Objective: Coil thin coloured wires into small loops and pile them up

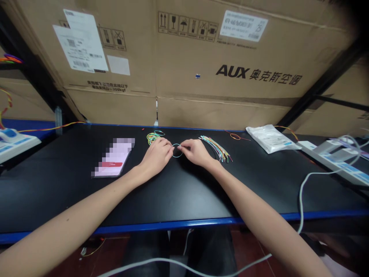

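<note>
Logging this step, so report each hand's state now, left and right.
Left hand: closed, pinching a thin light-blue wire loop.
Right hand: closed, pinching the same loop.

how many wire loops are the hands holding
1: a thin cyan wire loop, held between the left hand and the right hand; the fingers could hide another.

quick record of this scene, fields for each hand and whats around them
left hand: bare left hand, fingertips at the left side of a thin light-blue wire loop
right hand: bare right hand, fingertips pinching the top of the loop
near left hand: small tangle of coiled yellow, green and blue wires
near right hand: fanned bunch of thin multicoloured wires
surface: black table with a blue edge
also on table: smartphone with a pixelated screen, white plastic bag
behind: large brown cardboard boxes printed AUX
</note>
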`<state>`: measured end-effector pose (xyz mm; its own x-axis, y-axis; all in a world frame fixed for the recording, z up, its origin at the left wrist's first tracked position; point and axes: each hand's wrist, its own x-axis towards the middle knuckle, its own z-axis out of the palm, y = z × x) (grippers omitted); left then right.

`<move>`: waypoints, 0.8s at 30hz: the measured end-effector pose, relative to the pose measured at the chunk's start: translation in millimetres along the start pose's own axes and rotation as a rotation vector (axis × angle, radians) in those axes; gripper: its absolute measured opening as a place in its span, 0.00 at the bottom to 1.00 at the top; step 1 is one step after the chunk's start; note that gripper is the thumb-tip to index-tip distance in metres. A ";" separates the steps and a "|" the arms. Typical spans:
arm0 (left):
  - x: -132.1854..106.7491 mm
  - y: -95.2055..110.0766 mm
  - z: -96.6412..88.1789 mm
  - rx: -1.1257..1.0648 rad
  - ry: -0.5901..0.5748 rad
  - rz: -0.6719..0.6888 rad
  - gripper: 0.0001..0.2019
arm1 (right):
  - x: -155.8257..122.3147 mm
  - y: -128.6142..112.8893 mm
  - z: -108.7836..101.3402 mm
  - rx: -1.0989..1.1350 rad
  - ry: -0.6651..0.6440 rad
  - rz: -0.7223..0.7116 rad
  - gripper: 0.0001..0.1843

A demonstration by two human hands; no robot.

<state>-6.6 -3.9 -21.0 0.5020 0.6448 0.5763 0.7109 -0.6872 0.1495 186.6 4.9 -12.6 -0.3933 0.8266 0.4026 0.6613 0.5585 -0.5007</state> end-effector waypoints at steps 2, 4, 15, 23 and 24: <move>0.6 -1.3 -1.8 0.040 0.024 0.007 0.16 | 0.3 -1.4 -3.9 0.268 -0.085 0.077 0.15; 1.6 -2.7 -4.2 0.087 0.055 0.006 0.16 | 0.7 -2.4 -7.1 0.578 -0.187 0.130 0.16; 1.6 -4.9 -1.8 -0.027 -0.039 -0.021 0.18 | -2.3 0.6 6.0 -0.194 0.147 -0.118 0.06; -1.1 4.2 -5.9 0.017 0.057 0.034 0.21 | -2.5 1.4 -1.0 -0.271 0.227 -0.131 0.08; -1.4 4.5 -6.1 0.038 0.057 0.058 0.23 | -2.6 0.8 -1.6 -0.279 0.228 -0.125 0.08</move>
<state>-7.1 -10.0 -16.2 0.5147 0.5836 0.6281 0.7003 -0.7088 0.0847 189.2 3.1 -12.8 -0.3507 0.6992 0.6230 0.7782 0.5876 -0.2214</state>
